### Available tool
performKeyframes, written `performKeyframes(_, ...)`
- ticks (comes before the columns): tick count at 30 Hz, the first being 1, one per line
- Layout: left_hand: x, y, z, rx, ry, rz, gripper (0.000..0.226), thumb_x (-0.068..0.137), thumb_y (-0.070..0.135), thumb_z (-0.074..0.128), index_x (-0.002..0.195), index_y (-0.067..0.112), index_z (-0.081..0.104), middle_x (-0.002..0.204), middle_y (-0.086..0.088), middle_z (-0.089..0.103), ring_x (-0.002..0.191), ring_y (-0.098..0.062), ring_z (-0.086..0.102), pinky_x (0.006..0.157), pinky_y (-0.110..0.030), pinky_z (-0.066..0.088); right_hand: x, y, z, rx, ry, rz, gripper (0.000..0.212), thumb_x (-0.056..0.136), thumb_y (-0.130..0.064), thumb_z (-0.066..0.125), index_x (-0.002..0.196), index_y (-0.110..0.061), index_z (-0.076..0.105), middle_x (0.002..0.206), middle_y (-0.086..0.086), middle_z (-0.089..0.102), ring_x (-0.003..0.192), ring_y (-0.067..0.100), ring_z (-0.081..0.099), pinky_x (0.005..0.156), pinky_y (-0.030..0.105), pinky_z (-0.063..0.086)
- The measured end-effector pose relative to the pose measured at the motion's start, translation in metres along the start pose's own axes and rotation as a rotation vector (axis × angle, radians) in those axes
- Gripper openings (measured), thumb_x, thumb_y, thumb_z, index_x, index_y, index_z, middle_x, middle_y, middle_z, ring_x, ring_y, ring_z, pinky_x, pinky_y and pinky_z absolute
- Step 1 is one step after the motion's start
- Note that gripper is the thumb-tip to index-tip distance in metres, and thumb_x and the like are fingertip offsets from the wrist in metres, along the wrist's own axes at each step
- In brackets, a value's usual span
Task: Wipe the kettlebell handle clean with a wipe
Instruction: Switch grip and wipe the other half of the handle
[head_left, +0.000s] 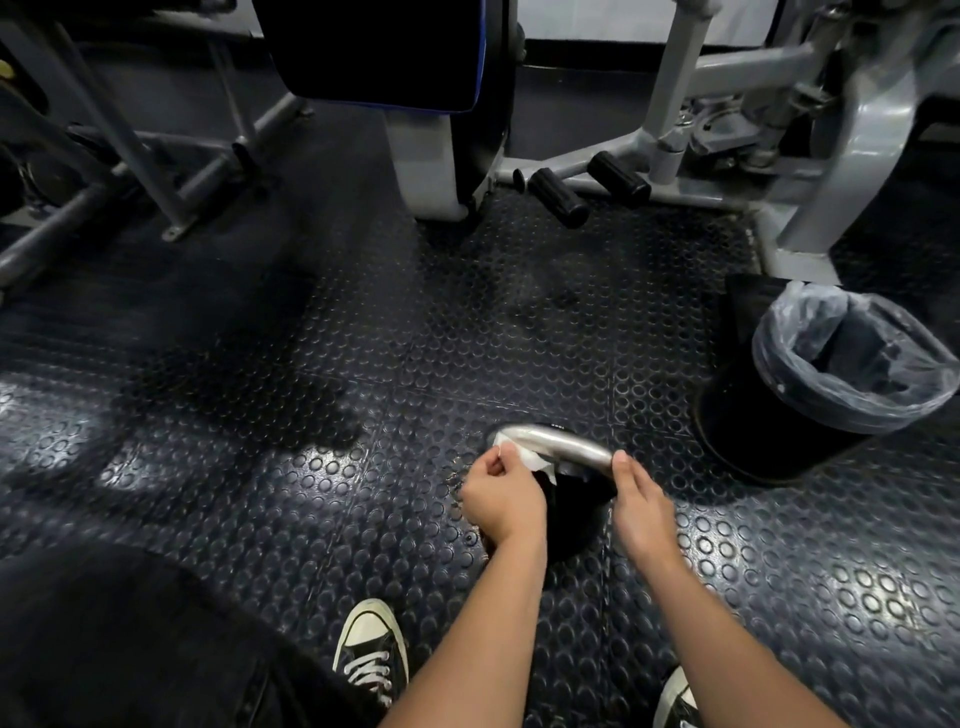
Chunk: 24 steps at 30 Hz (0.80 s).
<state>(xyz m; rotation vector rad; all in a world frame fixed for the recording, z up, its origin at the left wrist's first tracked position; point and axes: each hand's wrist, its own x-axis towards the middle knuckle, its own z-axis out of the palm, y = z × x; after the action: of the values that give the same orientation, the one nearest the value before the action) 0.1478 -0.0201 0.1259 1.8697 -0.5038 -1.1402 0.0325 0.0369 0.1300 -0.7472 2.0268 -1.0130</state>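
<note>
A black kettlebell (571, 512) stands on the studded rubber floor, its shiny steel handle (558, 444) on top. A white wipe (524, 457) is draped over the handle's left part. My left hand (501, 493) pinches the wipe against that left end. My right hand (639, 501) grips the handle's right end, thumb on the steel. Most of the kettlebell's body is hidden between my hands.
A black bin (810, 405) with a clear liner stands open to the right of the kettlebell. Grey gym machine frames (810, 171) with black foot pegs (558, 197) and a padded seat (384, 52) line the back. My two sneakers (371, 654) are at the bottom.
</note>
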Motion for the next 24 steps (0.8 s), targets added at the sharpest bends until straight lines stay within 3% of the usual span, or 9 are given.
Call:
performKeyframes(4,0.009,0.0,0.001,-0.134,0.011,-0.135,0.006,0.099,0.024,0.077,0.095,0.021,0.075,0.096,-0.002,0.079,0.096,-0.025,0.08,0.096,-0.043,0.064,0.004,0.006,-0.001,-0.009,-0.004,0.01,0.056,0.099,-0.056,0.035,0.14,-0.022,0.052,0.141,0.002,0.053,0.132,0.02,0.045,0.106,0.03,0.03)
performKeyframes(7,0.008,0.007,0.002,-0.205,-0.003,-0.211,0.008,0.101,0.022,0.075,0.095,0.02,0.07,0.102,-0.006,0.08,0.095,-0.026,0.078,0.095,-0.043,0.064,0.004,0.007,0.001,-0.004,-0.003,0.016,0.062,0.096,-0.063,0.033,0.142,-0.024,0.049,0.142,0.002,0.053,0.132,0.021,0.045,0.111,0.038,0.032)
performKeyframes(11,0.013,0.014,0.0,-0.359,-0.083,-0.376,0.007,0.106,0.016,0.07,0.106,0.01,0.066,0.108,-0.009,0.067,0.076,-0.022,0.071,0.071,-0.033,0.066,0.006,0.01,0.001,-0.005,-0.012,0.01,0.068,0.092,-0.07,0.032,0.141,-0.026,0.05,0.142,0.0,0.052,0.131,0.021,0.046,0.113,0.042,0.033)
performKeyframes(14,0.017,0.018,-0.006,-0.42,-0.147,-0.462,0.01,0.105,0.015,0.072,0.099,0.009,0.065,0.106,-0.009,0.066,0.069,-0.024,0.076,0.054,-0.022,0.062,0.006,0.01,0.001,0.012,-0.01,0.007,0.064,0.095,-0.065,0.035,0.141,-0.024,0.051,0.143,0.0,0.052,0.133,0.019,0.045,0.114,0.039,0.031)
performKeyframes(21,0.013,0.011,-0.007,-0.461,-0.14,-0.538,0.016,0.1,0.013,0.078,0.096,0.001,0.069,0.093,-0.009,0.075,0.062,-0.014,0.069,0.046,-0.016,0.054,0.008,0.015,0.003,0.01,0.008,-0.008,0.06,0.097,-0.061,0.035,0.141,-0.023,0.051,0.143,0.0,0.052,0.133,0.018,0.044,0.112,0.035,0.03)
performKeyframes(24,0.015,0.013,-0.008,-0.478,-0.147,-0.561,0.015,0.102,0.007,0.074,0.096,0.001,0.062,0.088,-0.008,0.069,0.067,-0.014,0.071,0.055,-0.019,0.056,0.008,0.013,0.004,0.016,0.003,-0.008,0.061,0.096,-0.063,0.034,0.14,-0.024,0.052,0.142,0.0,0.053,0.132,0.019,0.045,0.111,0.036,0.031)
